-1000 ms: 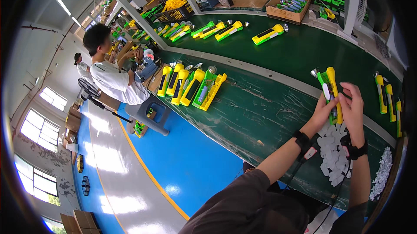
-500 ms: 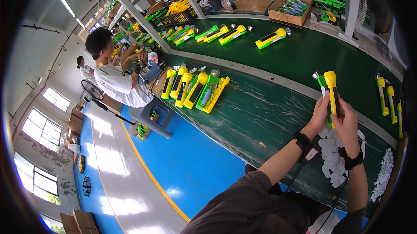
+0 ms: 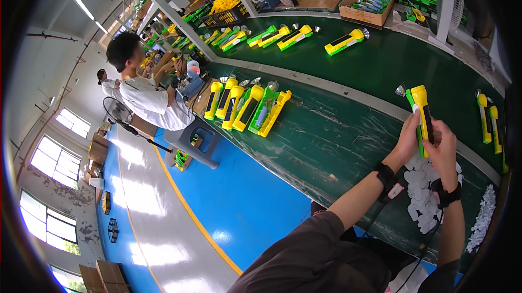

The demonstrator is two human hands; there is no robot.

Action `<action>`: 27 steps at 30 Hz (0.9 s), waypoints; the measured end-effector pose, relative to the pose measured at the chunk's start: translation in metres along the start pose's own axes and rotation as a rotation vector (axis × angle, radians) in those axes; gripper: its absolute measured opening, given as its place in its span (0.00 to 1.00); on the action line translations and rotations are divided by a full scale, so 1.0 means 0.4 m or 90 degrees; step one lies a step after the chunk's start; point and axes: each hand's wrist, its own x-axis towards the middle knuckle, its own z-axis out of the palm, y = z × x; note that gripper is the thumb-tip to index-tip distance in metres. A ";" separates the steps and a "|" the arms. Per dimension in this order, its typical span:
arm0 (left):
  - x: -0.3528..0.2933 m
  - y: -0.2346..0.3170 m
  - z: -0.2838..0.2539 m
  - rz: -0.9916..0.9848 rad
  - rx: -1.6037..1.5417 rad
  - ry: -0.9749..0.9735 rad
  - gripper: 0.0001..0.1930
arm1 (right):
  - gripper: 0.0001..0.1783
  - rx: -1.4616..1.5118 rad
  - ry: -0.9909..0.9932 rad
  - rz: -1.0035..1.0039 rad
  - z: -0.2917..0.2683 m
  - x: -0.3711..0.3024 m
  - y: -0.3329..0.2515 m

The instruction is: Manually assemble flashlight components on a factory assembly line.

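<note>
Between both hands I hold a yellow and green flashlight (image 3: 420, 100) with a dark panel along its side, its head end pointing away from me. A silvery reflector (image 3: 401, 89) hangs at that end. My left hand (image 3: 409, 136) grips the flashlight's left side, fingers closed round it. On the other side my right hand (image 3: 443, 149) closes on its lower end. Beneath my wrists lies a heap of flat white pieces (image 3: 421, 198). A pile of small white parts (image 3: 480, 217) lies right of my right forearm.
Several flashlights (image 3: 247, 109) stand grouped on the green bench (image 3: 321, 135), one of them opened. More flashlights (image 3: 346, 42) lie along the green belt (image 3: 380, 67) and at its right end (image 3: 483, 118). A carton (image 3: 367, 6) of parts sits beyond. A co-worker (image 3: 149, 92) works at left.
The flashlight has turned slightly, so more of its green side shows. My right hand has shifted lower along it. The flashlights on the belt sit slightly further right in view.
</note>
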 end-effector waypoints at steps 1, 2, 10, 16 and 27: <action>-0.002 0.001 0.002 -0.004 -0.008 -0.005 0.24 | 0.27 0.000 -0.002 -0.001 -0.001 0.000 -0.006; -0.005 -0.001 0.005 -0.005 -0.009 -0.004 0.24 | 0.26 -0.002 -0.007 0.008 -0.001 -0.003 -0.011; -0.020 0.009 0.010 -0.042 0.034 -0.033 0.20 | 0.24 -0.064 -0.038 -0.033 0.013 -0.003 -0.011; -0.017 0.004 -0.004 -0.066 0.006 -0.082 0.15 | 0.25 0.018 -0.132 0.007 -0.032 -0.014 -0.009; -0.011 0.017 0.003 -0.053 -0.012 0.035 0.15 | 0.39 -0.404 -0.147 0.063 -0.345 -0.067 0.262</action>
